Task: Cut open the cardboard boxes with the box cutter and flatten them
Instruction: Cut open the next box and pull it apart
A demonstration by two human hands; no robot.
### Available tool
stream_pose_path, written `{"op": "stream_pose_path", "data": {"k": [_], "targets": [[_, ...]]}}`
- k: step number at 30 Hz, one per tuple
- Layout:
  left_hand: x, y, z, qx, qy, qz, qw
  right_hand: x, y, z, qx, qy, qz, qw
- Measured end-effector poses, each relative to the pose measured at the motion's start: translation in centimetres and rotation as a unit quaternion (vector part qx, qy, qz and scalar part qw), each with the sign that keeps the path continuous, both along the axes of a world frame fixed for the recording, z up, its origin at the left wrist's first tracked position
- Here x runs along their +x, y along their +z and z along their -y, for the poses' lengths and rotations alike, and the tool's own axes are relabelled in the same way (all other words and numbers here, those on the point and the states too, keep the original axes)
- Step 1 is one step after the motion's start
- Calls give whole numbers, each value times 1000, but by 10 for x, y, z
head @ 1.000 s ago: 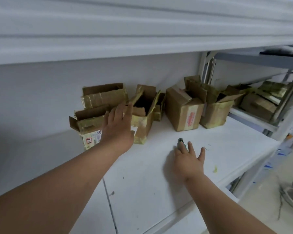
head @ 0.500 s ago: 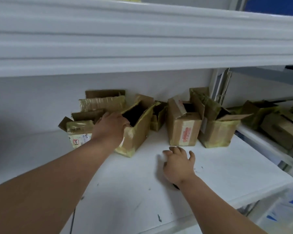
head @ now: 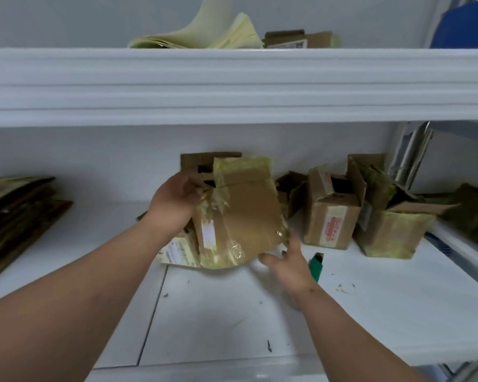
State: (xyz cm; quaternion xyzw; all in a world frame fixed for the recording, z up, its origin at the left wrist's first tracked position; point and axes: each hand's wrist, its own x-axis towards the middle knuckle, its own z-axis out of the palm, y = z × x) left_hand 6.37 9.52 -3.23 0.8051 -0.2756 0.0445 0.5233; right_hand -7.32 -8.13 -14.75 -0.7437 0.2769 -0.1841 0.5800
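Our left hand (head: 174, 198) has fingers curled round the taped box (head: 240, 213) at its 10 o'clock corner, right hand (head: 289, 261) fingers spread loose, touching its 5 o'clock corner.

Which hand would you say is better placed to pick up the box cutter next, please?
Probably the right hand: the green box cutter lies on the shelf just beside it, and it only touches the box's lower corner, while the left hand grips the box.
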Motion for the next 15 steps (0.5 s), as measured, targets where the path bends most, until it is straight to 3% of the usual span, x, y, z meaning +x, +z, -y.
{"op": "stream_pose_path", "data": {"k": [3,6,10,13,15], "targets": [[-3,-3,-10,-38,-24,-62,997,-1,1,-1,70,-21,35,997],[0,-10,-15,-51,-29,-46,997,-1,-2,-7,66,-52,32,996],[28,-37,-31,142,53,22,988,-3,-10,-25,40,-42,-13,998],[42,-63,-47,271,21,0,962,-6,-19,-35,28,-40,-23,999],[47,-79,-54,331,-5,40,943,-8,-22,-39,41,-51,-11,998]]}}
